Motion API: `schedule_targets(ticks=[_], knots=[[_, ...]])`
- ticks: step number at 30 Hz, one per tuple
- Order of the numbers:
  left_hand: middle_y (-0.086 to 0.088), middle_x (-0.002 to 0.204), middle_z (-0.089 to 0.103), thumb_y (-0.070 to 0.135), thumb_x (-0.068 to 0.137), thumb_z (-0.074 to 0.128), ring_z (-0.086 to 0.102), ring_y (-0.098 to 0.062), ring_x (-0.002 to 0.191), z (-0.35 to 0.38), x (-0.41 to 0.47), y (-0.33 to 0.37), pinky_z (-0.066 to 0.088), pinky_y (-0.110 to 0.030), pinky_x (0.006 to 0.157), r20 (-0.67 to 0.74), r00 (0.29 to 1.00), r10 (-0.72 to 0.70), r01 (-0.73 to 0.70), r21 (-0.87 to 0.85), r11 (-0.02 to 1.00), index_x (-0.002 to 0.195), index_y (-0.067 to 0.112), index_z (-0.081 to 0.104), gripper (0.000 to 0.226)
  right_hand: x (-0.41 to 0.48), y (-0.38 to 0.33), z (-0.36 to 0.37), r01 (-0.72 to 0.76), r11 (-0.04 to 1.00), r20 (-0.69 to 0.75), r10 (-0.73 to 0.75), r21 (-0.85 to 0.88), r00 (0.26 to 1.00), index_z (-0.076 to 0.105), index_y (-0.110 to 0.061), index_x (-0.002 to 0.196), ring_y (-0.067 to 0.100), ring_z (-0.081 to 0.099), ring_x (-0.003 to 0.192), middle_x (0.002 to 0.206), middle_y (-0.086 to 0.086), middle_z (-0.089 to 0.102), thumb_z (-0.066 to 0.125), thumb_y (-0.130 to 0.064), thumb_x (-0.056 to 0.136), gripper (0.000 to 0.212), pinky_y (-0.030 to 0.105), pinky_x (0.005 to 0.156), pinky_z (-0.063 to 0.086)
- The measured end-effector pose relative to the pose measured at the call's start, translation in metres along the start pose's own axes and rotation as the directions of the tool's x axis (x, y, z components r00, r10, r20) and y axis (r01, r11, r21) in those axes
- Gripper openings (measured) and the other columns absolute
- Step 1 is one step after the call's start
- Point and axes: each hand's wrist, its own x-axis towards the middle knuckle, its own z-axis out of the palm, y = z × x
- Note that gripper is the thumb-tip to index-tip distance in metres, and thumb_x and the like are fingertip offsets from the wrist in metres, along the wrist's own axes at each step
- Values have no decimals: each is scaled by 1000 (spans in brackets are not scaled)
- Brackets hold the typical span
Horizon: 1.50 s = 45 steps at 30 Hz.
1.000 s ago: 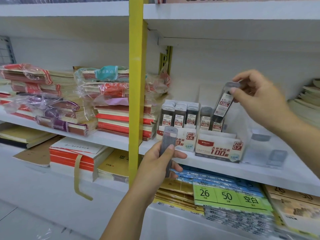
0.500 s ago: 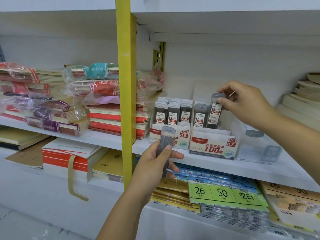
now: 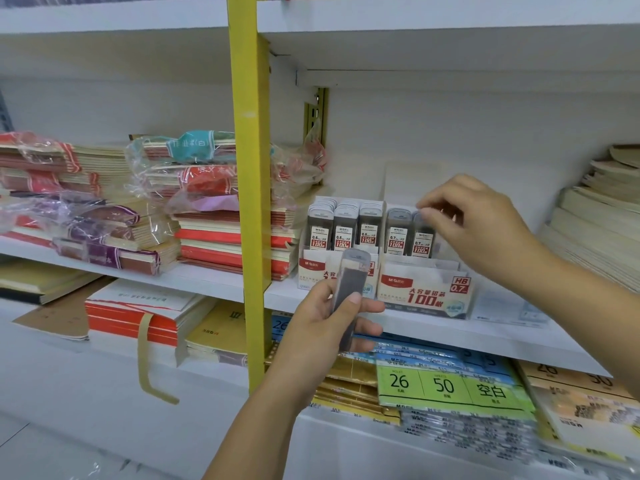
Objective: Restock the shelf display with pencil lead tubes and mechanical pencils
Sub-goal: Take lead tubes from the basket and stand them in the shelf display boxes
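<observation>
On the white shelf (image 3: 512,330), the 0.7 display box (image 3: 424,289) has gained a tube. A second ago the right hand (image 3: 485,230) held it tilted above; now the 0.7 lead tube (image 3: 421,237) stands upright at its neighbour's right, cap pinched between thumb and forefinger (not let go yet, I'd say). Nearer, the left hand (image 3: 322,327) grips a spare lead tube (image 3: 349,282), next in line.

Display box (image 3: 424,293): HB 0.7, 100. Green label (image 3: 450,398): 26, 50.
</observation>
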Motion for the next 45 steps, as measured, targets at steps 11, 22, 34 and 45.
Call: schedule_targets(ticks=[11, 22, 34, 45], knots=[[7, 94, 71, 53, 99, 47, 63, -6, 75, 10, 2, -1, 56, -25, 71, 47, 999, -24, 25, -12, 1000, 105, 43, 74, 29, -31, -19, 10, -306, 616, 345, 58, 726, 937, 69, -23, 98, 17, 70, 76, 84, 3, 74, 62, -4, 90, 22, 23, 68, 54], [23, 97, 74, 27, 87, 77, 69, -1, 93, 21, 6, -6, 59, -20, 68, -145, 978, 149, -130, 133, 983, 88, 52, 73, 25, -44, -11, 11, -395, 503, 343, 198, 769, 918, 63, -24, 111, 22, 73, 89, 96, 2, 76, 61, -15, 92, 22, 34, 75, 57], [11, 168, 10, 42, 104, 44, -9, -9, 154, 41, 29, -20, -7, -34, 123, 161, 855, 493, -327, 906, 270, 156, 34, 26, 56, 11, 44, -49, -7, 983, -173, 40, 183, 984, 64, -33, 95, 1, 60, 66, 79, -21, 63, 68, -12, 88, 22, 9, 67, 47], [13, 168, 8, 42, 103, 43, -8, -7, 154, 36, 34, -30, -12, -32, 122, 181, 842, 509, -336, 913, 230, 155, 38, 20, 58, 29, 66, -5, -65, 978, 110, 88, -196, 990, 66, -31, 87, 13, 38, 100, 91, -8, 54, 71, -34, 84, 6, 30, 78, 31]])
